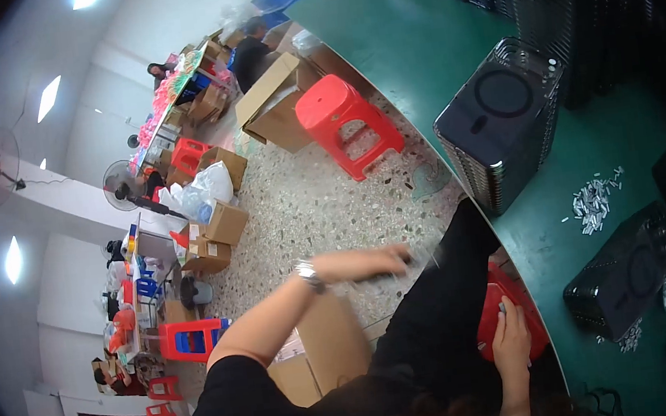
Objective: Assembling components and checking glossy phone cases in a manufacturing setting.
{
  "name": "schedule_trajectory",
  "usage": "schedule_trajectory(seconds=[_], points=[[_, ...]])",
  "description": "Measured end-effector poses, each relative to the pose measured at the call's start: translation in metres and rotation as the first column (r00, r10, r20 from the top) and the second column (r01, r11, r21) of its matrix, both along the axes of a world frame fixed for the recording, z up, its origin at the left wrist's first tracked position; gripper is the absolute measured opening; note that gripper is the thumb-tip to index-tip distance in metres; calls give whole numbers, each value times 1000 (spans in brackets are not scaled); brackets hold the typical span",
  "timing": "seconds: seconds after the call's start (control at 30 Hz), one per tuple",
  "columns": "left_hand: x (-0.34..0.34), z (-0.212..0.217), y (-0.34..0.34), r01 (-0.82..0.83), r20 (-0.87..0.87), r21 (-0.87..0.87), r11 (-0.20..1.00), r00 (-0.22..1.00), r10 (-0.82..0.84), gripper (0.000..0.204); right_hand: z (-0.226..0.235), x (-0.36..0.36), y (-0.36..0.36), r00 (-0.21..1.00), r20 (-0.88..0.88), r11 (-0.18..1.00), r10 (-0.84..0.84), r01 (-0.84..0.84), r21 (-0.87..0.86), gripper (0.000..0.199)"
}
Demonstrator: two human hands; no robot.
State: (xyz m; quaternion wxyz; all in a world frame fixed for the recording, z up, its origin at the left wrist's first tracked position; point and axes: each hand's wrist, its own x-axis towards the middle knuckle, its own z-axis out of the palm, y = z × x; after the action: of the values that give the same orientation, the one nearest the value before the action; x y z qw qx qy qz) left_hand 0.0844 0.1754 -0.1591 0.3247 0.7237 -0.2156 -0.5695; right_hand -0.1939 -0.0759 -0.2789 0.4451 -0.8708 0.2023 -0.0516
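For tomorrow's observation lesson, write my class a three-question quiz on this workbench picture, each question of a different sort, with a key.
1. True or false: the right hand rests on a red stool.
2. The loose small silvery parts lie on: A) the green table B) the speckled floor C) a cardboard box.
3. Fill in: the left hand, a watch on its wrist, reaches out above the speckled ____.

Key: 1 true. 2 A. 3 floor.
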Motion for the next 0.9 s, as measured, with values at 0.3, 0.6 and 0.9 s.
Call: schedule_trajectory(seconds=[0.3, 0.6, 0.9], points=[[-1, 237, -132, 95, 888, -344, 934, 357, 290, 84, -154, -54, -28, 965, -256, 996, 58, -39, 79, 30], [-10, 217, -252, 180, 957, 277, 944, -139, -254, 92, -214, -61, -27, 957, -237, 966, -169, 208, 151, 31], [-20, 222, -233, 142, 965, 256, 956, 12, -261, 91, -121, -57, -33, 948, -280, 985, -152, 121, -126, 41]])
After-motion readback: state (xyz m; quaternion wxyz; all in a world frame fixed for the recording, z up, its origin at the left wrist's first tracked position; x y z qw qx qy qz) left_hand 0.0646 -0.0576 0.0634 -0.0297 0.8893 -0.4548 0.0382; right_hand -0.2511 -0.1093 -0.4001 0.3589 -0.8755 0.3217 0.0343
